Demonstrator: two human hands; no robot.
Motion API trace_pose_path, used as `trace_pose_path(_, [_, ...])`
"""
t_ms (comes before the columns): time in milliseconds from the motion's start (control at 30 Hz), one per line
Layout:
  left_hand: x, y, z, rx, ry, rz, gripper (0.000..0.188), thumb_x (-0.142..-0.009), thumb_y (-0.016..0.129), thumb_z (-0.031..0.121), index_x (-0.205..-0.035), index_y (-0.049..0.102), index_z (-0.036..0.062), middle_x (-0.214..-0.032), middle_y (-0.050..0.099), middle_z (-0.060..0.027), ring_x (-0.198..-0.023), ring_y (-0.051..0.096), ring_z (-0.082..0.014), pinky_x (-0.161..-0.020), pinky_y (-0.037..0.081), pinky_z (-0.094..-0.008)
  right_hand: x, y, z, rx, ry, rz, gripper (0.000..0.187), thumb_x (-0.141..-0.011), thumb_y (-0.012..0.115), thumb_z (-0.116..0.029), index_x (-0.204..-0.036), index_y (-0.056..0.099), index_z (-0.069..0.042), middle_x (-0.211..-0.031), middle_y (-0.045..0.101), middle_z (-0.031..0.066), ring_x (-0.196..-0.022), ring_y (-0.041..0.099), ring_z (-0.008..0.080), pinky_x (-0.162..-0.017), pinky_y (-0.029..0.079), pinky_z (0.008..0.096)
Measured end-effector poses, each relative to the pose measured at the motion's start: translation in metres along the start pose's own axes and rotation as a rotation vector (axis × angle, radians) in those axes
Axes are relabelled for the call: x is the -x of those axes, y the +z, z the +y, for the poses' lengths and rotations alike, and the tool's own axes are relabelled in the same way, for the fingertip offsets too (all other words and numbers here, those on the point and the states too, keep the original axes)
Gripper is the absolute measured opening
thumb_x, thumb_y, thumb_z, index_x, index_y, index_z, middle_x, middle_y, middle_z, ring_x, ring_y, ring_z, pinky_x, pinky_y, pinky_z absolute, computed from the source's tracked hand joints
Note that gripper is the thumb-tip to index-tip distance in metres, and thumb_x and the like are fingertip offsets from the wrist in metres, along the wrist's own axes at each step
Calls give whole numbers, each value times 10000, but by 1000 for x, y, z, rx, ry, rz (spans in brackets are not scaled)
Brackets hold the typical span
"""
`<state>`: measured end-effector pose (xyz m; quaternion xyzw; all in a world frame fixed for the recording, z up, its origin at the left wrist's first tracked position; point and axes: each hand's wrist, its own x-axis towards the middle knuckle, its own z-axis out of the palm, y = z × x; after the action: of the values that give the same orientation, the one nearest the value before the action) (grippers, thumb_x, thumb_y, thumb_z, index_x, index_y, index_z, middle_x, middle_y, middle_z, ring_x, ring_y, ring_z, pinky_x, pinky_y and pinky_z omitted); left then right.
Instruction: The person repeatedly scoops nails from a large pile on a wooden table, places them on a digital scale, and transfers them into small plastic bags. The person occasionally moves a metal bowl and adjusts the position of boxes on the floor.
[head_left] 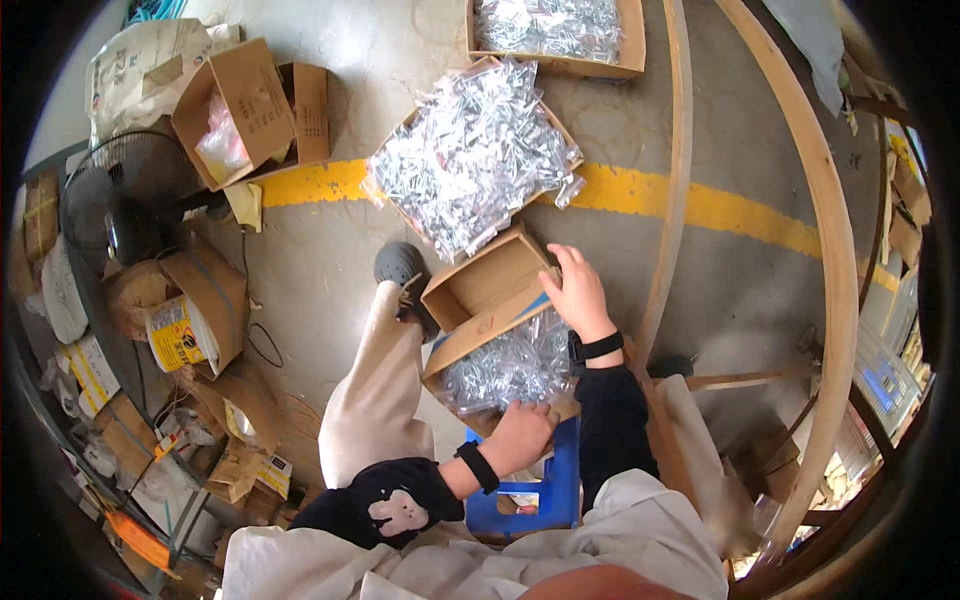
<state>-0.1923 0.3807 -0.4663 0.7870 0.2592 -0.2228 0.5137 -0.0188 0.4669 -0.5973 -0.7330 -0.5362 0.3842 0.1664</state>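
Observation:
An empty cardboard box [490, 275] stands tilted in front of me, its open side showing. My right hand [580, 290] grips its right edge, thumb on one side and fingers over the rim. Close below it, clear plastic bags of small metal hardware [510, 365] fill a second carton, which rests over a blue plastic stool [545, 490]. At this carton's near edge is my left hand [520, 438], fingers curled against the bags. Its fingertips are hidden, so what they hold is unclear.
Beyond is a carton heaped with bagged metal parts [470, 150], with another filled carton [630, 40] farther back. A black fan [125, 195] and open cartons [240, 110] stand left. Curved wooden strips [835, 230] rise at right. My shoe [400, 268] is beside the empty box.

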Motion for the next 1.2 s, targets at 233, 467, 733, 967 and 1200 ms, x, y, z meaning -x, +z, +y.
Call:
trace_pose_path(233, [-20,-17,-2,-123,6,-115,321,-793,679,249,-1042,620,54,-988,621,-112,-967,629,-289,-853,458,-470,-22,-5,17,-84,113,-50,348,-874,659,-173,-1190,592,-43,-1130,647,153,-1037,629,339,-887,498,418])
trace_pose_path(467, [-26,-33,4,-125,37,-186,216,-853,566,167,-1010,664,56,-997,643,-109,-962,636,-262,-853,462,-451,6,31,3,-28,4,-56,272,-870,647,-208,-1076,635,-31,-1019,659,164,-948,616,364,-831,482,457])
trace_pose_path(733, [-23,-38,4,-223,27,-234,231,-873,552,183,-1024,673,58,-987,640,-97,-950,622,-245,-861,448,-469,15,29,-5,42,38,16,166,-844,627,-149,-969,657,-44,-905,672,132,-882,624,336,-793,485,445])
trace_pose_path(967, [-11,2,19,-251,17,-163,235,-880,541,182,-1019,685,60,-972,634,-79,-948,614,-237,-856,433,-459,13,36,-5,38,54,104,135,-826,620,-123,-938,647,-52,-886,671,117,-851,634,327,-756,508,438])
trace_pose_path(1200, [2,43,43,-288,45,-116,244,-881,533,205,-998,700,71,-922,605,-64,-931,580,-243,-859,424,-448,20,40,0,33,16,140,138,-837,618,-129,-957,647,-67,-882,665,105,-856,639,319,-752,512,431])
